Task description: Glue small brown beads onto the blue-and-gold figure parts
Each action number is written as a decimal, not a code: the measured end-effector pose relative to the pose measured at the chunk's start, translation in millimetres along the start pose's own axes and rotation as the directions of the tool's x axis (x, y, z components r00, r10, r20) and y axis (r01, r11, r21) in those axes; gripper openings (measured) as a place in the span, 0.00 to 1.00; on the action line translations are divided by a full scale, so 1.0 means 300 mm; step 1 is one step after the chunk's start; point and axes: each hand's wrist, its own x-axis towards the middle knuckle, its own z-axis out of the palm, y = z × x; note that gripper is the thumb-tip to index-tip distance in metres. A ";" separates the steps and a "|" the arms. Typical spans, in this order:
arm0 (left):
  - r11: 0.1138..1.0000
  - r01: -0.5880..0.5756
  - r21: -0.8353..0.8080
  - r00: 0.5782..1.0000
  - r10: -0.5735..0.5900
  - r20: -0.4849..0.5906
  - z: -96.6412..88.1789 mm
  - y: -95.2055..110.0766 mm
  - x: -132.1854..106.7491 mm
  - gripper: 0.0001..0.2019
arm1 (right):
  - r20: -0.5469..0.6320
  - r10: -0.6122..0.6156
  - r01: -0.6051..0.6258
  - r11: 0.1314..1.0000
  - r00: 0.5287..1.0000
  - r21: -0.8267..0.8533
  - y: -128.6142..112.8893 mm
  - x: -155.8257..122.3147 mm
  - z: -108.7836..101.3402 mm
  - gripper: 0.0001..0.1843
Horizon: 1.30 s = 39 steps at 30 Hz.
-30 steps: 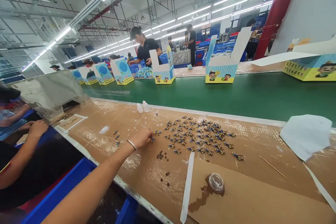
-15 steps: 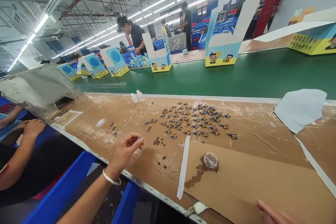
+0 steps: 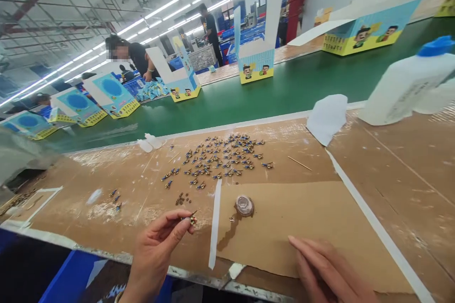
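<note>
Cardboard bench (image 3: 320,208) — left hand (image 3: 159,241) pinches figurine (image 3: 192,219), stick up-right.

Bare cardboard (image 3: 302,218) between both hands

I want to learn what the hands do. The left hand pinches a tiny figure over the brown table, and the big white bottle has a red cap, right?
Not quite. The head view shows the white bottle has a blue cap. The left hand does pinch a tiny figure over the brown table.

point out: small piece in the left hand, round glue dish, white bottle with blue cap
small piece (image 3: 193,219), head view, on its tip at the fingertips.
round glue dish (image 3: 244,205), head view, on its centre.
white bottle (image 3: 401,87), head view, on its side wall.
</note>
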 end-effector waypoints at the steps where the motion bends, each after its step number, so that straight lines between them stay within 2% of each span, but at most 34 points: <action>1: 0.996 -0.039 0.083 0.999 0.037 0.025 0.016 0.009 0.006 0.09 | 0.011 -0.016 0.016 1.000 1.000 0.004 0.005 -0.002 -0.004 0.14; 3: 0.956 -0.169 0.240 0.983 0.147 0.107 0.052 0.036 0.022 0.06 | 0.024 -0.049 0.049 0.999 0.999 0.024 0.012 -0.005 -0.012 0.14; 5: 0.883 -0.333 0.332 0.937 0.269 0.224 0.095 0.073 0.040 0.04 | 0.018 -0.058 0.057 0.997 0.998 0.056 0.013 -0.004 -0.016 0.16; 7: 0.812 -0.446 0.376 0.884 0.333 0.328 0.143 0.112 0.059 0.05 | -0.006 -0.035 0.035 0.996 0.999 0.087 0.005 0.004 -0.017 0.16; 9: 0.768 -0.498 0.403 0.855 0.355 0.379 0.188 0.145 0.074 0.05 | -0.038 -0.008 0.012 0.995 0.999 0.099 -0.005 0.014 -0.015 0.16; 11: 0.767 -0.494 0.410 0.851 0.332 0.406 0.224 0.165 0.085 0.04 | -0.059 0.011 -0.004 0.995 0.998 0.104 -0.013 0.022 -0.014 0.16; 13: 0.833 -0.406 0.376 0.883 0.252 0.395 0.243 0.171 0.091 0.04 | -0.078 0.017 -0.009 0.995 0.997 0.102 -0.016 0.024 -0.012 0.15; 15: 0.939 -0.202 0.279 0.938 0.104 0.330 0.246 0.168 0.091 0.05 | -0.089 0.026 -0.018 0.996 0.996 0.090 -0.014 0.023 -0.013 0.15; 17: 0.995 0.035 0.098 0.966 -0.059 0.252 0.235 0.160 0.085 0.08 | -0.100 0.029 -0.023 0.998 0.995 0.063 -0.010 0.021 -0.014 0.14; 19: 0.973 0.209 -0.094 0.957 -0.184 0.224 0.219 0.152 0.074 0.11 | -0.103 0.010 -0.006 0.999 0.995 0.037 -0.003 0.018 -0.017 0.13; 21: 0.925 0.300 -0.234 0.942 -0.250 0.223 0.201 0.144 0.058 0.12 | -0.094 -0.033 0.034 0.999 0.995 0.010 0.003 0.015 -0.019 0.12; 25: 0.864 0.341 -0.370 0.937 -0.284 0.201 0.166 0.124 0.023 0.12 | -0.075 -0.079 0.077 0.997 0.994 -0.029 0.010 0.007 -0.021 0.12; 31: 0.821 0.365 -0.439 0.931 -0.326 0.164 0.124 0.099 -0.022 0.11 | -0.086 -0.062 0.061 0.998 0.994 -0.014 0.006 0.017 -0.017 0.12; 35: 0.817 0.345 -0.462 0.930 -0.364 0.051 0.106 0.079 -0.061 0.10 | -0.062 -0.073 0.074 0.997 0.995 0.007 0.006 0.011 -0.013 0.12; 39: 0.802 0.352 -0.483 0.908 -0.417 -0.031 0.077 0.045 -0.103 0.09 | -0.024 -0.047 0.047 0.999 0.999 0.022 0.003 0.002 -0.016 0.13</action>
